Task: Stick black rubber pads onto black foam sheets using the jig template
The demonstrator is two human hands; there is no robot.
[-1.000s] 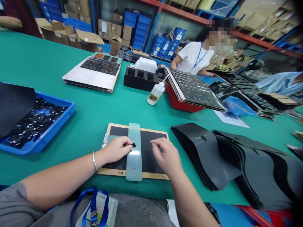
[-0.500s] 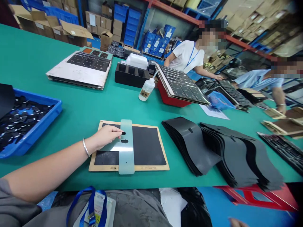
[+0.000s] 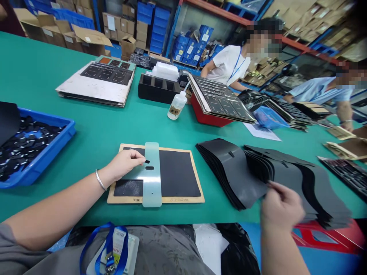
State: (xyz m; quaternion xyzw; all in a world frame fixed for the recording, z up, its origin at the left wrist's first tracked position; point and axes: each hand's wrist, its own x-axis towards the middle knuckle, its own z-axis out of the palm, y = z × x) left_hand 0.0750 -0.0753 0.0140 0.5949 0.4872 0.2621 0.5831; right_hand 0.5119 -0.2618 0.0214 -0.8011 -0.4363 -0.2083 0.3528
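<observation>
My left hand (image 3: 126, 165) pinches a small black piece (image 3: 147, 161) above a translucent pale-green template (image 3: 151, 187). A dark slot in the template lies just below the piece. Under the template is a black panel (image 3: 179, 173) on a tan-edged board (image 3: 177, 199). My right hand (image 3: 282, 206), slightly blurred, is at a stack of curved black sheets (image 3: 223, 168), its fingers closed at the corner of the top sheet. A second stack of black sheets (image 3: 289, 177) lies behind that hand, partly covered by it.
A blue tray (image 3: 61, 143) of small black pieces stands at left. Farther back are a white board stack (image 3: 91, 89), a black divided box (image 3: 157, 89), a squeeze bottle (image 3: 175, 107) and a red bin (image 3: 210, 118) under panels. Two people work across the table.
My right hand has come up from the lower edge to the black sheets' corner. My left hand stays over the template with the small black piece, shifted slightly in view.
</observation>
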